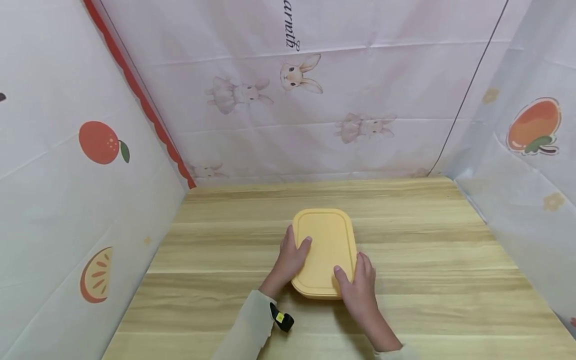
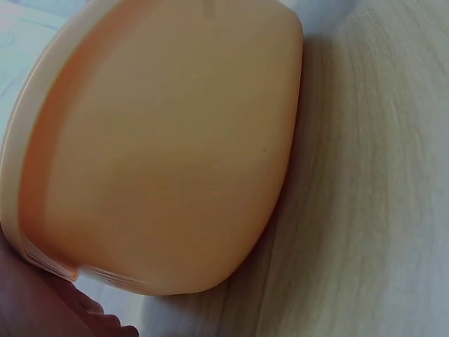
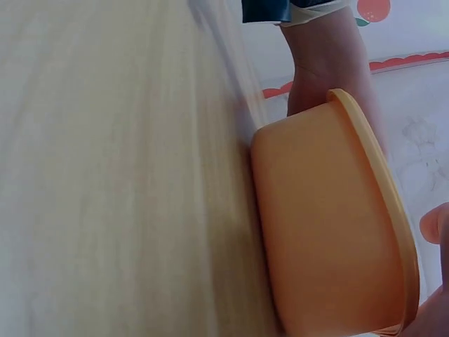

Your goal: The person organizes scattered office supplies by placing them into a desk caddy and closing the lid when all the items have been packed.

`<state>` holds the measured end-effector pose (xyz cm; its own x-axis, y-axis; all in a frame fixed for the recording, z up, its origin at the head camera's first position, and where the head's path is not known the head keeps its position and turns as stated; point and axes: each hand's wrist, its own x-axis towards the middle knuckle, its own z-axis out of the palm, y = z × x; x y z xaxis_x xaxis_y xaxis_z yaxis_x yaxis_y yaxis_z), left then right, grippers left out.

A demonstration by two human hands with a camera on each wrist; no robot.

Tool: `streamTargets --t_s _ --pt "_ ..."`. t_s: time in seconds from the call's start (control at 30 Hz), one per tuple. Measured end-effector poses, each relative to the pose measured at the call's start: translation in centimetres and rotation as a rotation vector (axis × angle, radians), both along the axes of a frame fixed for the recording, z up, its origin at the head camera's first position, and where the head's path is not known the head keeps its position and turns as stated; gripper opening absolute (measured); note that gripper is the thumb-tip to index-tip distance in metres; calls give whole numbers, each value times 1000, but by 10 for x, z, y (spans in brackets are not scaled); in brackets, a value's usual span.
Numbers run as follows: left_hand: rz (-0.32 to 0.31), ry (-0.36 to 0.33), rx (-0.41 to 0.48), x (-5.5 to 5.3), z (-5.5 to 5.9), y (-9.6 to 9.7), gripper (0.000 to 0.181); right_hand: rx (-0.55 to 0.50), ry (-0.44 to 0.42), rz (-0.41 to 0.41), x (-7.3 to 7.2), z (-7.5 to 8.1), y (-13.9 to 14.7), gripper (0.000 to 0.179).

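A yellow plastic food container [image 1: 324, 250] with rounded corners and a matching lid stands on the wooden table. My left hand [image 1: 290, 259] grips its left side, thumb on top of the lid. On the near right, my right hand [image 1: 361, 294] holds the side and corner, its thumb also over the lid. The left wrist view shows the container's smooth side wall [image 2: 175, 147] up close. In the right wrist view the box [image 3: 323, 225] has its base on or very near the tabletop, with my left hand behind it. The contents are hidden.
The wood-grain table [image 1: 216, 265] runs back to a pale curtain [image 1: 270, 145] printed with rabbits. White sheets with fruit prints hang along the left [image 1: 49, 200] and right [image 1: 535, 200] sides. A black band [image 1: 282, 318] sits on the left wrist.
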<state>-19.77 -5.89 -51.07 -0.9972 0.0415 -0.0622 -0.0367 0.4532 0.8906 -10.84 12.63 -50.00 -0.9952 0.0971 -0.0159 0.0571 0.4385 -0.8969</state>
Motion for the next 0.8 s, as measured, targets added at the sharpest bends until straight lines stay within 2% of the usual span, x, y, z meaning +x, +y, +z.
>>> streamTargets --t_s 0.13,0.23,0.3,0.4,0.53,0.63,0.8 --pt "9 -11 -11 -1 2 -1 89 28 16 -13 -1 3 0 80" --pt "11 -3 -29 -1 5 0 89 68 48 -32 -8 9 4 75" --pt "10 16 -52 -1 6 0 88 106 73 -28 -19 13 9 74" --pt "7 56 -122 5 10 0 85 181 130 15 -44 19 16 75" --pt "-8 145 -282 21 17 1 82 310 192 123 -83 26 19 77" --pt "-42 201 -415 38 19 4 83 410 190 209 -107 26 17 79" --pt "-129 255 -576 64 18 9 84 515 151 301 -125 18 11 80"
